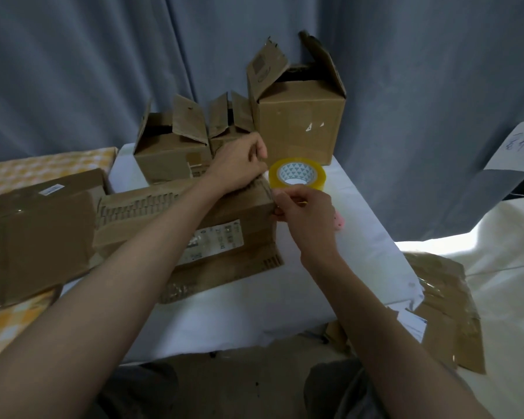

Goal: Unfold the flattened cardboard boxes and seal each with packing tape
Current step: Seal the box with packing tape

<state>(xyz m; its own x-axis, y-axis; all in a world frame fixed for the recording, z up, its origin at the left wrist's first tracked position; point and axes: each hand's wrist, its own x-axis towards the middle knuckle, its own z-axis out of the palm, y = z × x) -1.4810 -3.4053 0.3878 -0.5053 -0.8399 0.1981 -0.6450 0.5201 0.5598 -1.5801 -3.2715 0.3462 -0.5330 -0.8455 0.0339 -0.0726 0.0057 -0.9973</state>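
The box (pixel 194 219) sits centre-table. The left hand (pixel 239 164) curls over its top edge; the right hand (pixel 303 213) pinches its corner. The tape roll (pixel 297 176) lies at one o'clock. Risk: loose flaps spring open, tape creases.

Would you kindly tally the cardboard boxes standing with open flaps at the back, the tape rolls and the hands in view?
Open-flapped boxes at the back: 3
Tape rolls: 1
Hands: 2, left hand, right hand
Total: 6

Blue-grey curtain (pixel 73 71) behind, white-covered table (pixel 330 252), bright patch at right.
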